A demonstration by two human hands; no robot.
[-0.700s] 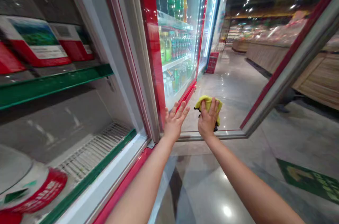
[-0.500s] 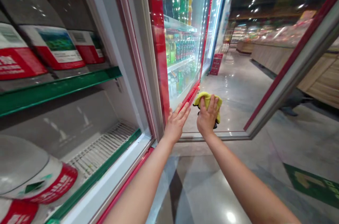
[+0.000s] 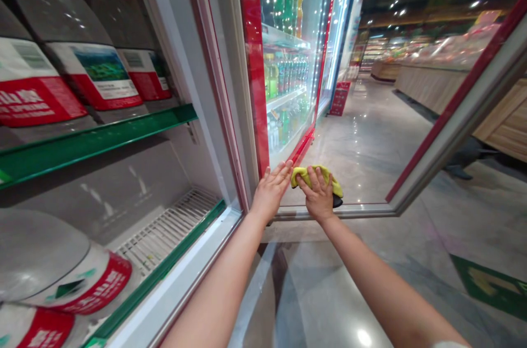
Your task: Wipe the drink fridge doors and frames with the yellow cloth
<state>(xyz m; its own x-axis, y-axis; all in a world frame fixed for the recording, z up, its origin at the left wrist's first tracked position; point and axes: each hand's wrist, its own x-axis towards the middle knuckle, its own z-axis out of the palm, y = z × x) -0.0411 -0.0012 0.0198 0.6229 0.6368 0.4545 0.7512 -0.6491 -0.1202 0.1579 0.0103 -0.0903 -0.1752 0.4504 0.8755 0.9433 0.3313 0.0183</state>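
Observation:
An open glass door (image 3: 354,172) with a metal and red frame stands in front of me, hinged at the cooler's side. My right hand (image 3: 319,194) presses a yellow cloth (image 3: 307,172) with a dark underside against the lower part of the glass. Its fingers are spread over the cloth. To the left, my left hand (image 3: 272,190) lies flat on the door near its hinge side, fingers stretched and holding nothing. The fingertips almost meet the cloth's left edge.
At left, the cooler has a green-edged shelf (image 3: 99,136) with large water bottles (image 3: 105,73). Below, another bottle (image 3: 78,276) lies beside a white wire rack (image 3: 164,227). Through the glass are a drinks cooler (image 3: 288,57) and wooden display stands (image 3: 436,87).
My right hand and the cloth have moved down and left across the glass, closer to my left hand. The left hand stays flat in about the same place. The view has shifted slightly.

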